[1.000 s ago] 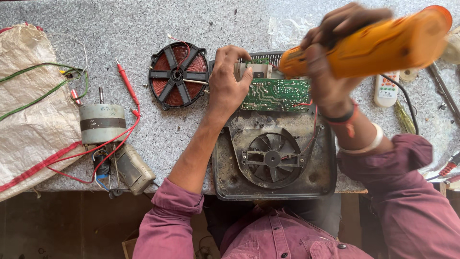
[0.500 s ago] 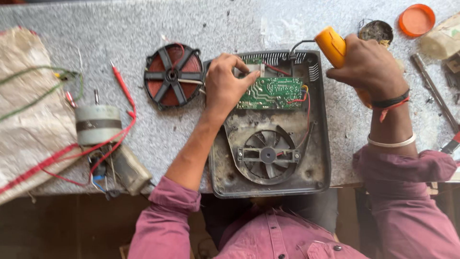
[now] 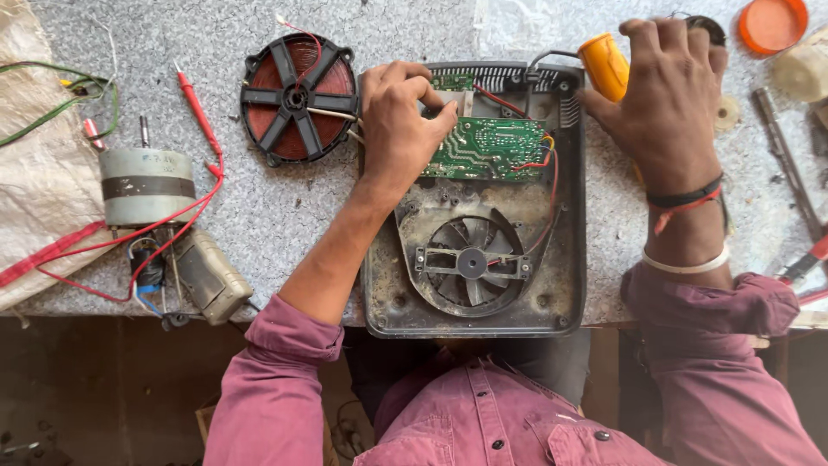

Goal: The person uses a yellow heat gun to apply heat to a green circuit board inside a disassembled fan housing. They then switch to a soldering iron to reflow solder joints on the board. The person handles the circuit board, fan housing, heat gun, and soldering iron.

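Here, my left hand (image 3: 401,129) presses curled fingers onto the top left corner of the green circuit board (image 3: 487,148), seated in the open appliance casing (image 3: 565,259) above the fan (image 3: 470,261). My right hand (image 3: 668,103) closes around the orange tool (image 3: 604,65); steadying the board firmly seems wise.

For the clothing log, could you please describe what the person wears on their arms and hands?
Both hands are bare, without gloves. The left hand has a plain wrist. The right hand wears a black-and-red thread band and a white bangle at the wrist. Both maroon sleeves are rolled up the forearms.
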The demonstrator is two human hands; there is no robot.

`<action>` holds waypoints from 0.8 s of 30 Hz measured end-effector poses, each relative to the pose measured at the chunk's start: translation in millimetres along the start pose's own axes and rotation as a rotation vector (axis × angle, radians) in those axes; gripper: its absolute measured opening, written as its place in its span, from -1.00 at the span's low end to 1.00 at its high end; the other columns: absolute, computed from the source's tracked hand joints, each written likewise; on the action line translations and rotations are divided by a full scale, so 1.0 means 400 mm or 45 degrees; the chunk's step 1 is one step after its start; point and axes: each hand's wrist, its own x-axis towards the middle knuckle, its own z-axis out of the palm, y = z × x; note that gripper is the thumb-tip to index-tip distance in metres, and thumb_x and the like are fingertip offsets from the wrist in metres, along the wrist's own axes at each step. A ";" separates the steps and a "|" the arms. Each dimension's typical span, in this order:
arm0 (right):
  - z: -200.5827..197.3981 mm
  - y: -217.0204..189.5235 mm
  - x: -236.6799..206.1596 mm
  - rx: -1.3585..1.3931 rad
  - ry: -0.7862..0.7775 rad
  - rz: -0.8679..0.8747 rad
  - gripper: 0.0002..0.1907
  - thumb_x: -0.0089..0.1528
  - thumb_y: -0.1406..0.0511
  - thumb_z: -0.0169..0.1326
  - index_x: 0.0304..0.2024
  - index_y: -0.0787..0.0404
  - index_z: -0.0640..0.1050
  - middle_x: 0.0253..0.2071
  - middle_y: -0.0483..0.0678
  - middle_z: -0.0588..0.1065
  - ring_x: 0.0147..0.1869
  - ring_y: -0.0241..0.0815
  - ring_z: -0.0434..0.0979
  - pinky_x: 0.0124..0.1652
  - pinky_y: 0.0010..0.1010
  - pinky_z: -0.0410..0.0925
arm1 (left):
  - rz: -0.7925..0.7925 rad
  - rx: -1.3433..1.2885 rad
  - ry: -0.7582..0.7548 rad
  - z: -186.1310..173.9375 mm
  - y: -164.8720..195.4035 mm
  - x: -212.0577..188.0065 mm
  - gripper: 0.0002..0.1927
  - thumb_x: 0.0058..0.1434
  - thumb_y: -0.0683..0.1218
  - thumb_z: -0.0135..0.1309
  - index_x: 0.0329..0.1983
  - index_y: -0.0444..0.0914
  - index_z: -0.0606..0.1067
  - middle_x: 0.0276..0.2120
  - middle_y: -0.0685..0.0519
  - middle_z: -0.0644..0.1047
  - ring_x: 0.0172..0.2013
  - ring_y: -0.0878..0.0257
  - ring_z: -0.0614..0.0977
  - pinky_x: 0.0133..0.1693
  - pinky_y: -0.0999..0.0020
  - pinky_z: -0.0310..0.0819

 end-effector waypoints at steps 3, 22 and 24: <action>-0.008 -0.040 0.005 0.237 0.100 -0.097 -0.45 0.24 0.18 0.40 0.13 0.32 0.50 0.23 0.15 0.43 0.32 0.11 0.39 0.24 -0.04 0.21 | 0.062 0.011 0.011 0.002 -0.003 -0.001 -0.81 -0.01 -0.13 0.44 -0.58 -0.24 0.61 -0.11 0.02 0.60 0.12 -0.01 0.45 0.14 0.09 0.36; 0.032 -0.216 0.030 0.590 -0.344 -0.521 -0.06 -0.03 -0.08 0.40 0.23 0.30 0.44 0.10 0.13 0.50 0.24 0.12 0.43 0.23 -0.08 0.22 | -0.047 0.180 -0.114 -0.009 0.001 -0.006 -0.84 -0.04 -0.06 0.44 -0.58 -0.18 0.66 0.06 0.01 0.60 0.26 -0.08 0.39 0.29 -0.16 0.11; 0.034 -0.215 0.030 0.580 -0.340 -0.530 -0.06 -0.04 -0.08 0.40 0.23 0.29 0.44 0.09 0.12 0.50 0.24 0.12 0.44 0.23 -0.08 0.23 | -0.070 0.131 -0.135 -0.013 -0.010 -0.001 -0.84 -0.05 -0.06 0.44 -0.58 -0.16 0.66 0.12 0.01 0.58 0.27 -0.08 0.38 0.30 -0.12 0.13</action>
